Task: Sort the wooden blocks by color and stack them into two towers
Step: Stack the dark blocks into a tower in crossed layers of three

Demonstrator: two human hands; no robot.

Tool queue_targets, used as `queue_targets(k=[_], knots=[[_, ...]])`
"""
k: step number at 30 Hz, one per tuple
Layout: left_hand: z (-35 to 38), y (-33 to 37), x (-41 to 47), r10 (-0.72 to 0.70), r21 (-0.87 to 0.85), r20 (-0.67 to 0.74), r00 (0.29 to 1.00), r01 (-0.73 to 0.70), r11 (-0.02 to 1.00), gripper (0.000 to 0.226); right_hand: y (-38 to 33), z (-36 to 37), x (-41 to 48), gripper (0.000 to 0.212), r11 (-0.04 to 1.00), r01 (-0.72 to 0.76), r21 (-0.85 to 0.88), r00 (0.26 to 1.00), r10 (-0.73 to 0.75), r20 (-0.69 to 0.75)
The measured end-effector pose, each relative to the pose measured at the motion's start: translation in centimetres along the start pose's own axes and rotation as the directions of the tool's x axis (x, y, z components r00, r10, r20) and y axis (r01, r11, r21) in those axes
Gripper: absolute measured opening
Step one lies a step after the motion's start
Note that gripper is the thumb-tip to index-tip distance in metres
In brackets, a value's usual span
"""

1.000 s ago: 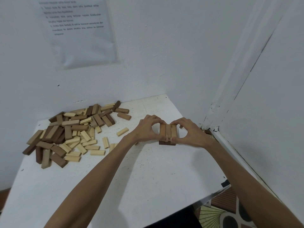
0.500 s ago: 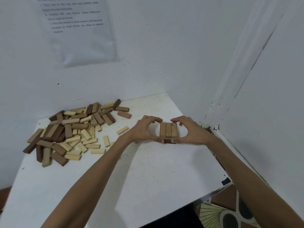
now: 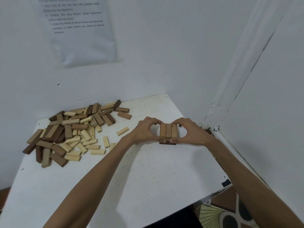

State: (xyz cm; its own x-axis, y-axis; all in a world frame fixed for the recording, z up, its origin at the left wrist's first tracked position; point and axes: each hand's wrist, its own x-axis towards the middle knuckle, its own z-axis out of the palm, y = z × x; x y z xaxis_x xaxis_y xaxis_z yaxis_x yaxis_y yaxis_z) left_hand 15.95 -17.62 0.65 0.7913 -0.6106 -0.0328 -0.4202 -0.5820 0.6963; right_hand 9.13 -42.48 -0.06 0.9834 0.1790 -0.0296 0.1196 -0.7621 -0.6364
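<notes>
A low stack of brown blocks (image 3: 168, 131) stands on the white table (image 3: 148, 175) near its far right corner. Its top layer is three brown blocks side by side, lying on a darker layer whose front edge shows below. My left hand (image 3: 144, 130) pinches the stack's left side with thumb and curled fingers. On the other side my right hand (image 3: 190, 131) pinches it the same way. A mixed pile of brown and pale blocks (image 3: 70, 130) lies at the table's far left.
White walls close in behind and to the right of the table. A printed sheet (image 3: 79, 28) hangs on the back wall. A few loose pale blocks (image 3: 122, 130) lie between the pile and my left hand. A patterned floor (image 3: 230, 211) shows past the table's right front edge.
Both hands stay at the stack's sides, fingers shifting slightly as they square the top three blocks. The view has tilted a little.
</notes>
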Motion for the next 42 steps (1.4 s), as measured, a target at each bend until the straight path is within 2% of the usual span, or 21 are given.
queue_targets(k=[14, 24, 26, 30, 32, 34, 38, 39, 42], knots=[[0.2, 0.0, -0.1, -0.019, -0.022, -0.011, 1.000, 0.019, 1.000, 0.065, -0.1, 0.3, -0.1, 0.064, 0.999, -0.033, 0.019, 0.999, 0.033, 0.008], [0.4, -0.3, 0.2, -0.035, -0.039, 0.016, 0.999, 0.036, 0.999, 0.071, -0.1, 0.3, -0.2, 0.064, 0.999, -0.039, 0.030, 0.999, 0.038, 0.024], [0.4, -0.2, 0.1, -0.042, -0.037, 0.020, 0.999, 0.042, 0.998, 0.074, -0.1, 0.2, -0.2, 0.068, 0.999, -0.045, 0.028, 0.999, 0.044, 0.027], [0.1, 0.3, -0.6, -0.012, 0.000, 0.037, 0.999, 0.012, 1.000, 0.085, -0.4, 0.0, -0.5, 0.093, 0.997, -0.063, 0.048, 0.997, 0.061, 0.039], [0.1, 0.1, -0.8, -0.008, -0.007, 0.038, 0.999, 0.008, 1.000, 0.090, -0.3, -0.1, -0.4, 0.097, 0.996, -0.046, 0.074, 0.999, 0.044, 0.032], [-0.1, -0.4, -1.0, -0.004, -0.011, 0.049, 0.999, 0.004, 1.000, 0.092, -0.3, -0.3, -0.5, 0.089, 0.994, -0.024, 0.104, 1.000, 0.023, 0.011], [-0.5, -1.3, -1.1, -0.015, -0.020, 0.058, 0.998, 0.017, 1.000, 0.087, -0.3, -0.8, -0.5, 0.056, 0.990, -0.030, 0.137, 0.999, 0.034, -0.027], [-0.5, -1.5, -1.1, -0.016, -0.019, 0.054, 0.998, 0.017, 1.000, 0.085, -0.3, -0.9, -0.6, 0.055, 0.992, -0.030, 0.125, 0.999, 0.033, -0.022], [-0.6, -1.7, -1.2, -0.036, -0.016, 0.049, 0.998, 0.037, 0.999, 0.084, -0.2, -0.8, -0.9, 0.074, 0.997, -0.020, 0.078, 1.000, 0.020, -0.004]])
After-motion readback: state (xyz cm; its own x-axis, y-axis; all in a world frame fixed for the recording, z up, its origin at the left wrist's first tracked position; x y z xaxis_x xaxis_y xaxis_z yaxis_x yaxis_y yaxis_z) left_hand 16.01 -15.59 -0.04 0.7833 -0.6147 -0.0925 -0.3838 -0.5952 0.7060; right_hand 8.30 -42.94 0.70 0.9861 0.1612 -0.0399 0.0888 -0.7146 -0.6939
